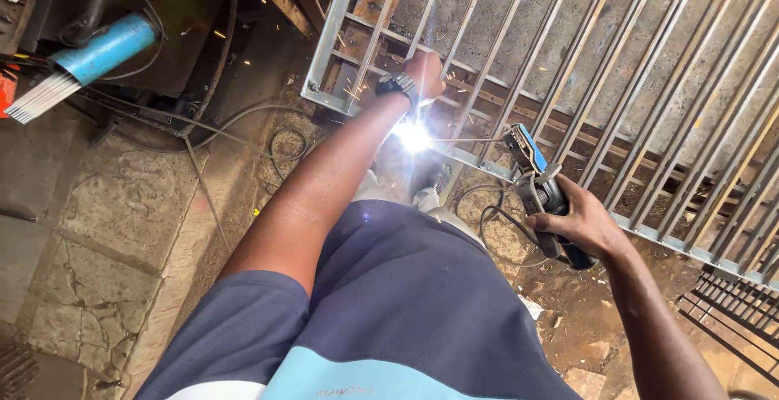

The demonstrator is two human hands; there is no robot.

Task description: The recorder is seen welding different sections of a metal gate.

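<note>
A metal grate (pixel 568 83) lies flat over the floor (pixel 114 230), filling the far right of the scene, with the left hand (pixel 423 74) resting on its bars near the left edge. The right hand (pixel 580 223) is at the grate's near edge, to the right, wrapped around a welding holder (pixel 540 193) whose rod (pixel 466 139) reaches left to the arc (pixel 413 135) just near of the left hand. Far left, a bundle of rods (pixel 45 96) juts from a tube (pixel 105 49), and cables (pixel 243 120) trail across the floor between it and the grate.

One package in view: blue cylindrical tube (pixel 109 47), at about 10 o'clock in frame, lying tilted. A bundle of pale thin rods (pixel 42 96) protrudes from its lower-left open end. No labels, signs or screens seen.
</note>
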